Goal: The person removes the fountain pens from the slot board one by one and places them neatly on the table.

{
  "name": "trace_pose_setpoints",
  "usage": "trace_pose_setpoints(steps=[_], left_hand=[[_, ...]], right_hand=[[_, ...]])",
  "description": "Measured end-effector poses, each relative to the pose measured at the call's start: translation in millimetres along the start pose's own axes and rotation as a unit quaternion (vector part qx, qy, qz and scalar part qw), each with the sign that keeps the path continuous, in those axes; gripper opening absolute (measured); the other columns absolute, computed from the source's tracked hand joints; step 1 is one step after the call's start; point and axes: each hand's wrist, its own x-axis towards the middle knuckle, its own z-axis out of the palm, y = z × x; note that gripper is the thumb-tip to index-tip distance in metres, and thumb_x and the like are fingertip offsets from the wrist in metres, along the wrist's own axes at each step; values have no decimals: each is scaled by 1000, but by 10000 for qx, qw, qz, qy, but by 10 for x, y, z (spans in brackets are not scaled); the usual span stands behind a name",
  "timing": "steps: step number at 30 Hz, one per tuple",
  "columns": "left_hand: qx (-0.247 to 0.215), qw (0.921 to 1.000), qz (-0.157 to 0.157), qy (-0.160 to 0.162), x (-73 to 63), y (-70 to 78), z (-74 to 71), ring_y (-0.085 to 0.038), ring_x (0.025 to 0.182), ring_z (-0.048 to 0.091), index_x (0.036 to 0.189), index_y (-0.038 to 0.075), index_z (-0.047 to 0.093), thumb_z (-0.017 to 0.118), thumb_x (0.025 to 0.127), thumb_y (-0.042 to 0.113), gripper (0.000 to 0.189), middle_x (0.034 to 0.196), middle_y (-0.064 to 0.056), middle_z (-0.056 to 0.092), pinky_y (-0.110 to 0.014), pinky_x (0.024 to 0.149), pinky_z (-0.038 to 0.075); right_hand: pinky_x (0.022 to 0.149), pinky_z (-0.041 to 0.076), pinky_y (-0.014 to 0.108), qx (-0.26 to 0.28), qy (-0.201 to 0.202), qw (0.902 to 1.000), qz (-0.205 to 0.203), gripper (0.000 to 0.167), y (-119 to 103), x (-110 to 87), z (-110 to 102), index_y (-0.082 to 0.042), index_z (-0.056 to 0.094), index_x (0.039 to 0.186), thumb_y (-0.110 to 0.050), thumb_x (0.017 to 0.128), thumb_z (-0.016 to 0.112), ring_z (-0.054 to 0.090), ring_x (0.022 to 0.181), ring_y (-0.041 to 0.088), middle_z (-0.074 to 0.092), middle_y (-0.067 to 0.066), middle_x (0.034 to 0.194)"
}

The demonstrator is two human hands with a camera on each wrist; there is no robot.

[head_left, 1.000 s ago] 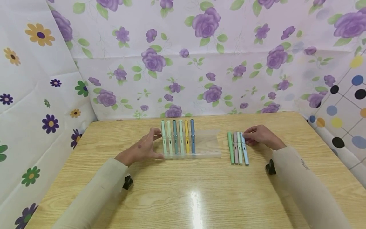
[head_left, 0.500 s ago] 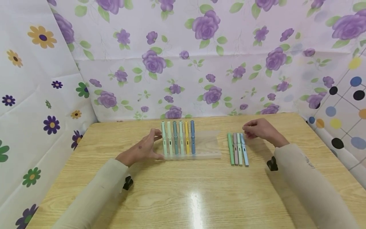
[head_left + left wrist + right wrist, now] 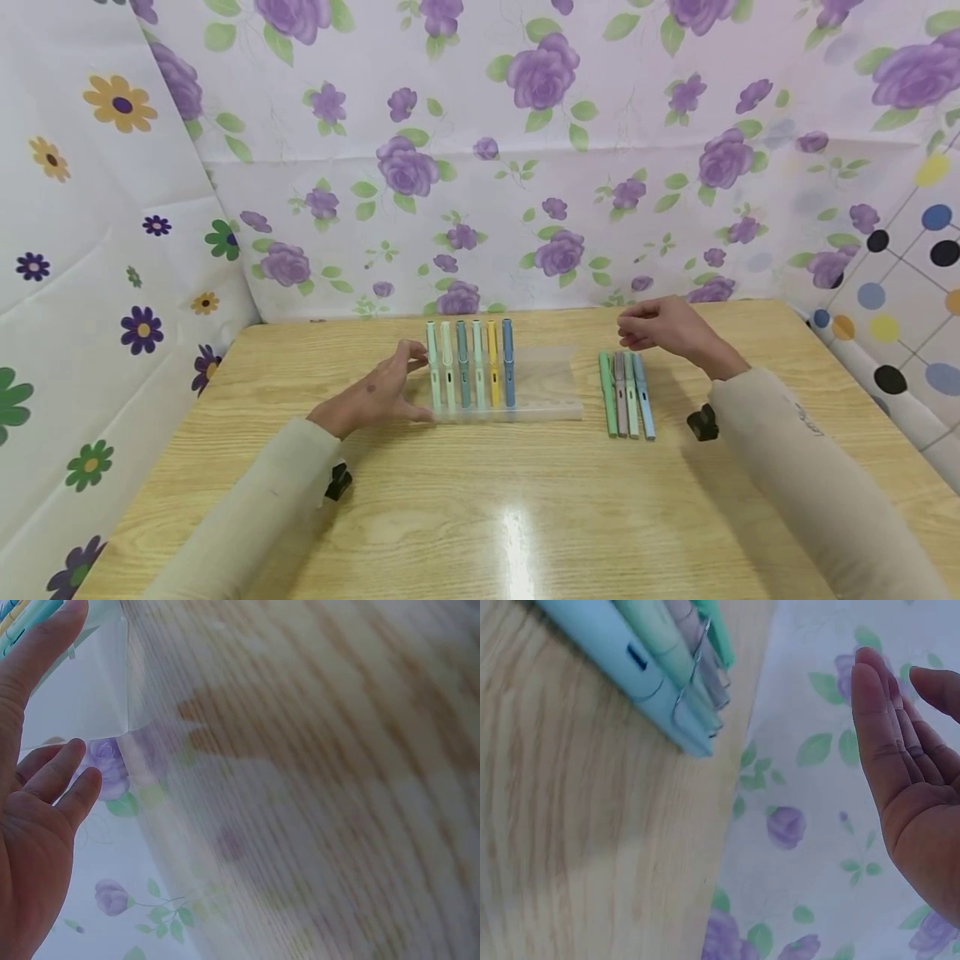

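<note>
My left hand (image 3: 378, 390) holds the left end of a clear plastic pen stand (image 3: 546, 379), thumb at its front edge and fingers behind. In the left wrist view the thumb and fingers (image 3: 64, 774) lie around the stand's clear side panel (image 3: 97, 694). Several capped pens stand side by side in its left part, among them a yellow pen (image 3: 492, 367) and a dark blue pen (image 3: 508, 367). My right hand (image 3: 666, 327) hovers above and behind a loose group: a green pen (image 3: 608, 400), a mauve pen (image 3: 620, 404), a pale green pen (image 3: 632, 404) and a light blue pen (image 3: 644, 404). It holds nothing.
The wooden table (image 3: 420, 508) runs back to a wall sheet with purple flowers (image 3: 408, 167). Patterned sheets hang at left and right, one with coloured dots (image 3: 890, 379). The stand's right part has no pens in it.
My right hand has lifted off the light blue pen and moved back, up and slightly left, with nothing in it. The left hand stays at the stand. The camera view has tilted slightly.
</note>
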Motion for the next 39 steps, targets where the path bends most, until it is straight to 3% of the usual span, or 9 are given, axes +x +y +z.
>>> trace_pose_setpoints(steps=[9, 16, 39], left_hand=[[73, 10000, -19, 27, 4, -5, 3, -36, 141, 38, 139, 5, 23, 90, 75, 23, 94, 147, -24, 32, -54, 110, 36], [69, 10000, -1, 33, 9, -6, 9, -37, 141, 38, 138, 5, 23, 90, 75, 21, 94, 146, -24, 33, -54, 110, 36], [29, 10000, -12, 27, 9, 15, 4, -37, 141, 38, 138, 5, 23, 90, 75, 19, 93, 146, -24, 33, -55, 111, 35]], right_hand=[[91, 55, 46, -25, -70, 9999, -115, 40, -134, 56, 73, 8, 59, 129, -22, 103, 59, 69, 102, 33, 65, 28, 118], [83, 58, 34, 26, -89, 9996, -250, 40, -239, 83, 132, 7, 59, 129, -22, 102, 60, 71, 94, 22, 65, 28, 118], [88, 57, 39, -23, -392, 9978, -534, 37, -500, 174, 393, 4, 63, 126, -23, 100, 63, 71, 97, 25, 69, 19, 113]])
